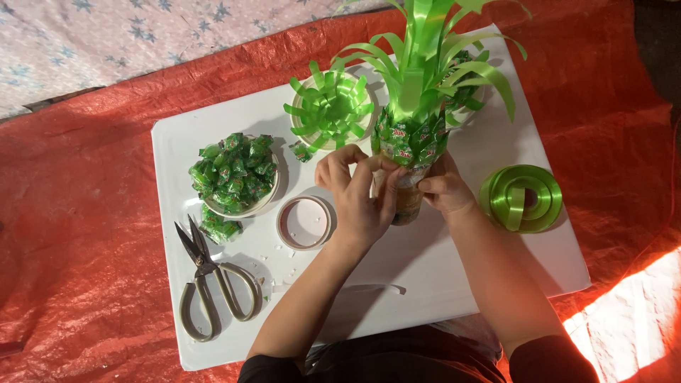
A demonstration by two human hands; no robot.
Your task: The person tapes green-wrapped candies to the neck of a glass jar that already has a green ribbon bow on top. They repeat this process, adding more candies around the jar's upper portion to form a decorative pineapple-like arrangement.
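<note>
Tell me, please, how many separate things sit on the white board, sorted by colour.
Green: 5 (bowl of candies, loose candies, ribbon bow, ribbon roll, ribbon-topped bottle)
Clear: 1 (tape roll)
Dark and tan: 1 (scissors)
Total: 7

White desk (440, 262) on a red sheet (85, 213); green ribbon roll (521, 198), green sweets (234, 172), pale cloth (106, 35) patterned with blue stars, grey-handled scissors (209, 284).
</note>
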